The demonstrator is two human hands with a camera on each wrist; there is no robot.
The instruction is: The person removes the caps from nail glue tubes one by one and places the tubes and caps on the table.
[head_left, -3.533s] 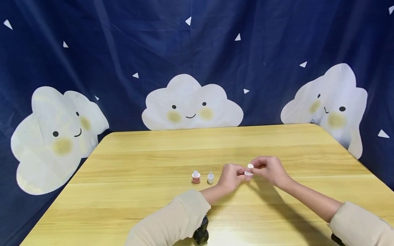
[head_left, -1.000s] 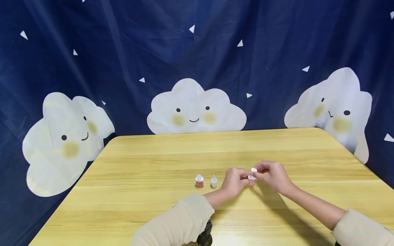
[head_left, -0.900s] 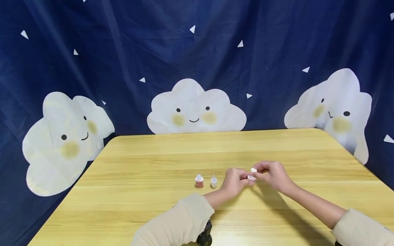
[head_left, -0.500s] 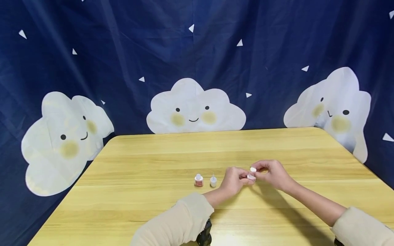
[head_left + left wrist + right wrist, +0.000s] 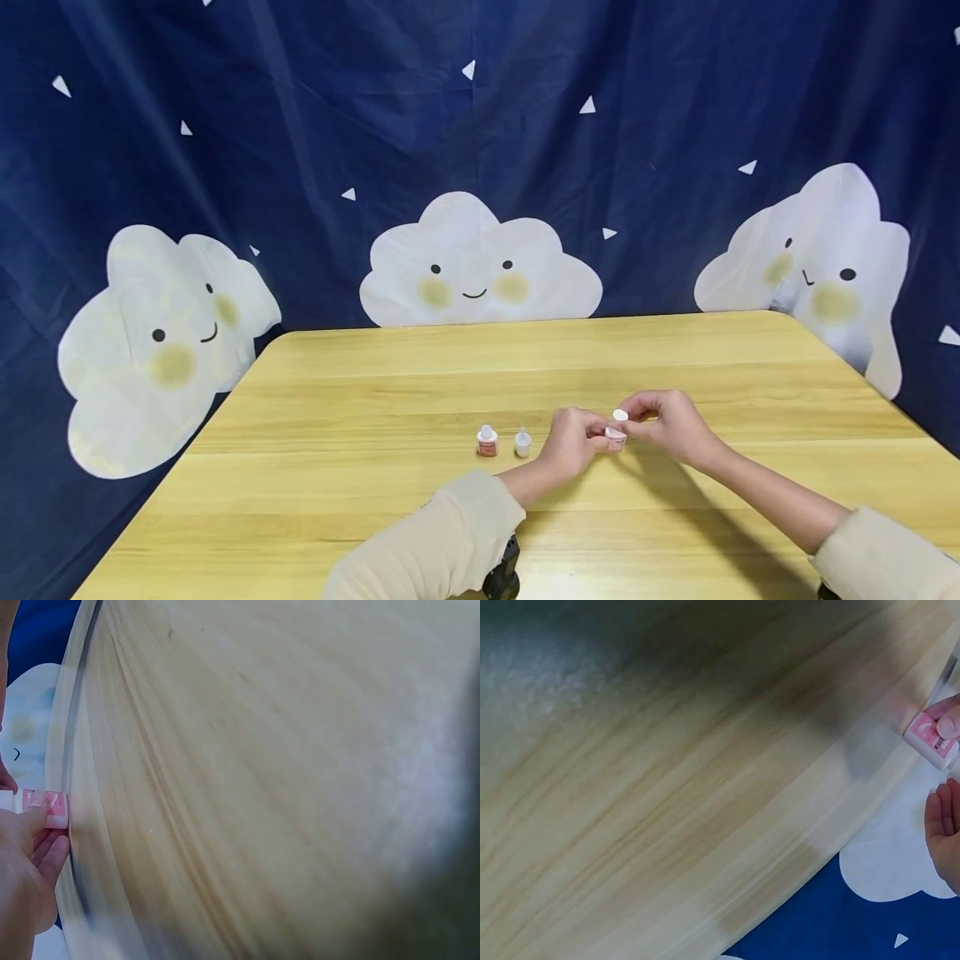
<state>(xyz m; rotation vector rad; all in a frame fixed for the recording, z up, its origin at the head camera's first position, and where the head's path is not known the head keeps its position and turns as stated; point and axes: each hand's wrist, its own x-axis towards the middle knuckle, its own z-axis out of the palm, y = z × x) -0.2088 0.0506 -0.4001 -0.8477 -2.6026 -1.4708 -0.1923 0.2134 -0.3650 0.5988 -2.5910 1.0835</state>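
Note:
In the head view my left hand (image 5: 572,442) holds a small white bottle (image 5: 616,440) above the right-hand part of the table. In the left wrist view the thumb lies across the bottle's pink label (image 5: 55,801). With thumb and fingertips, my right hand (image 5: 671,425) pinches a small white cap (image 5: 620,415) close over the top of that bottle. The right wrist view shows the bottle (image 5: 930,741) tilted, its lettered pink label partly covered by fingers. Left of the hands, a second small bottle (image 5: 487,445) with a reddish label and pale top stands upright.
Beside the second bottle stands a small white piece (image 5: 522,445) with a thin spike pointing up. Everything is on a wooden table (image 5: 420,383) with rounded far corners. Behind it hangs a dark blue curtain (image 5: 375,100) with cloud faces.
The head view has shifted slightly, so the scene sits a little lower and to the right than at first. The held bottle has turned slightly, showing more label; both grips are kept.

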